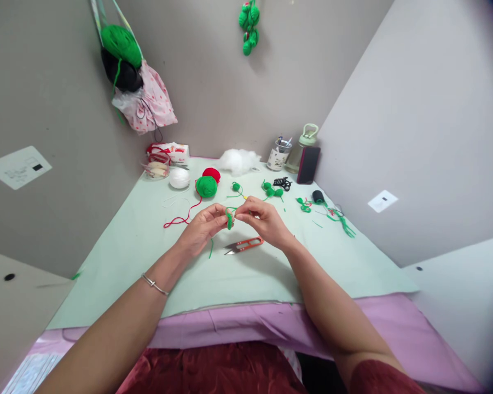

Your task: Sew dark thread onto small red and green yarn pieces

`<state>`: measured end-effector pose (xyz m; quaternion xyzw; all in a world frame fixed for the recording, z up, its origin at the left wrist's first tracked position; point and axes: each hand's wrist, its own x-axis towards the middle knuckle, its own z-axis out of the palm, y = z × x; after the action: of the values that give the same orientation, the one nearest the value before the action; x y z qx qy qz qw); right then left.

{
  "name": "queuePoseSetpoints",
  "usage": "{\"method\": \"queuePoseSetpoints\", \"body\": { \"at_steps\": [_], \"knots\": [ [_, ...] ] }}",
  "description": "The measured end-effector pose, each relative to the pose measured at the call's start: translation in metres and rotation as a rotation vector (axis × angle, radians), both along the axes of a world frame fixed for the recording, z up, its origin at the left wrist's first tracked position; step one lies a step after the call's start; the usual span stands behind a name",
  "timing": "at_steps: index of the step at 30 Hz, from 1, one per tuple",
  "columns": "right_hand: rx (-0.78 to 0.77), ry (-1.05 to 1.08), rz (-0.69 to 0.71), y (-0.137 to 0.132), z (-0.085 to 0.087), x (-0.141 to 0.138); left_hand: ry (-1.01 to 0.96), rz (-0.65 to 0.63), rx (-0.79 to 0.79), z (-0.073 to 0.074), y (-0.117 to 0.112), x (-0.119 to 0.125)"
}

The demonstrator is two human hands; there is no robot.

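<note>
Two hands meeting above the middle of the green table mat (pixel 156 284), left hand (pixel 201 230) and right hand (pixel 262 219) both pinched narrow on a small green crocheted piece (pixel 229 220), orange thread snips (pixel 244 245) just beneath, green yarn ball (pixel 206 187) farther back.

A pale green table (pixel 119 273) carries the work. Just below the fingers (pixel 246 214) lie red snips (pixel 243 245); beyond the fingertips sit a green yarn ball (pixel 206 187), a red ball (pixel 211 174) and white stuffing (pixel 238 160). Small green pieces (pixel 273 191) lie to their right.
</note>
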<state>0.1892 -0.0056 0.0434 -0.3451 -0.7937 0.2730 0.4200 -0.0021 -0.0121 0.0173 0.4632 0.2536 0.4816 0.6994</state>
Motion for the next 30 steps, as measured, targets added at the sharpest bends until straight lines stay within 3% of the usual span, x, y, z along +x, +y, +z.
{"method": "queuePoseSetpoints", "body": {
  "at_steps": [5, 10, 18, 20, 23, 27, 30],
  "knots": [
    [-0.051, 0.056, -0.025, 0.000, -0.002, -0.005, 0.011, 0.031, -0.005, -0.002, 0.000, 0.002],
    [-0.289, 0.079, 0.007, 0.004, -0.007, -0.001, 0.019, 0.077, -0.036, -0.003, 0.001, 0.002],
    [-0.285, 0.165, 0.100, 0.004, -0.013, -0.006, 0.093, 0.057, -0.031, -0.004, 0.002, 0.003],
    [-0.237, 0.169, 0.024, 0.005, -0.010, -0.004, 0.115, 0.073, -0.048, -0.005, 0.002, 0.004],
    [-0.042, 0.085, -0.111, 0.005, -0.005, -0.001, 0.139, 0.096, -0.067, -0.006, 0.002, 0.004],
    [0.133, -0.186, -0.054, 0.003, -0.007, -0.003, 0.201, 0.092, -0.043, -0.010, 0.001, 0.006],
    [0.182, -0.218, -0.046, -0.001, -0.008, -0.009, 0.226, 0.077, -0.022, -0.012, 0.001, 0.006]
  ]
}}
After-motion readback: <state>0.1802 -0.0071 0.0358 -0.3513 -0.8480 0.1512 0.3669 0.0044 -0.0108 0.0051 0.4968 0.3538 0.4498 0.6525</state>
